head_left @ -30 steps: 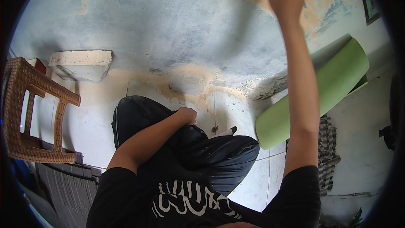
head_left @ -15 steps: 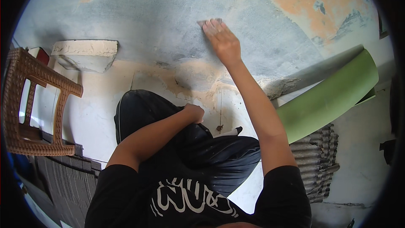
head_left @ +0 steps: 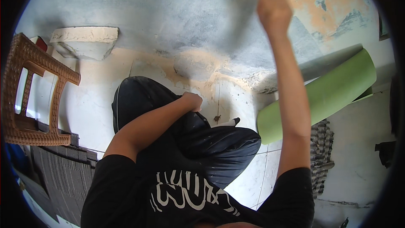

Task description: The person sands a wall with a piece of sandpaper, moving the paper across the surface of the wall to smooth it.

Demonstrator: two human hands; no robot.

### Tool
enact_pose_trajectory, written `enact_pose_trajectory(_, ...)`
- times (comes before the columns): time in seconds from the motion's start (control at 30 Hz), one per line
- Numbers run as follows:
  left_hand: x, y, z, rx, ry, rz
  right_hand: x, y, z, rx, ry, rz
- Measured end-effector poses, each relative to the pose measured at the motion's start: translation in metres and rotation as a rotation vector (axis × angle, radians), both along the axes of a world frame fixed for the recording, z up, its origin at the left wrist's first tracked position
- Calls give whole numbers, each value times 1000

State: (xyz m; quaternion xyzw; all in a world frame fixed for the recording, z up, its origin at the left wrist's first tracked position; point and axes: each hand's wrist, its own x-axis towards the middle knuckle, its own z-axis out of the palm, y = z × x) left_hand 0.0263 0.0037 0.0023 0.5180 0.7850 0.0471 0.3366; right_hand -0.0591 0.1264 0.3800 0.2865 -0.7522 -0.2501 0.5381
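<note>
Wall (head_left: 177, 21), grey-blue plaster with patches of bare orange at the upper right, is being worked high up by the right hand (head_left: 270, 4), which is raised at full arm's reach against it. The hand is blurred and partly cut off by the top edge, so it cannot be told whether its fingers are clenched on a tool or pad or lie flat on the surface. The left hand (head_left: 192, 100) is seen closed in a loose fist, holding nothing visible, resting on the left knee (head_left: 135, 101) of dark trousers. A squatting or seated posture close to the wall is indicated. A pale dust or sand deposit is noted along the foot of the wall on the white tiled floor (head_left: 101, 97). A green rolled mat (head_left: 320, 95) lies just beside the right arm; a brown wicker-pattern stool (head_left: 29, 93) stands well apart at the left, with a white block (head_left: 86, 42) against the wall near it. Risk, as judged: with the arm fully extended, balance could be lost, or loosened plaster could fall toward the face.
</note>
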Motion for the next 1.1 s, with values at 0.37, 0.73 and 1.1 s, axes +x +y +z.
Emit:
enact_pose_trajectory(0.37, 6, 7, 7, -17, -11, -40, -49, 10, -66, -182, 99, -121)
enact_pose_trajectory(0.73, -2, 0, 7, -15, -8, 2, 55, 41, -247, -205, -713, -183)
enact_pose_trajectory(1.1, -13, 11, 18, 152, -3, 78, 170, 91, -376, -2006, -1110, -229)
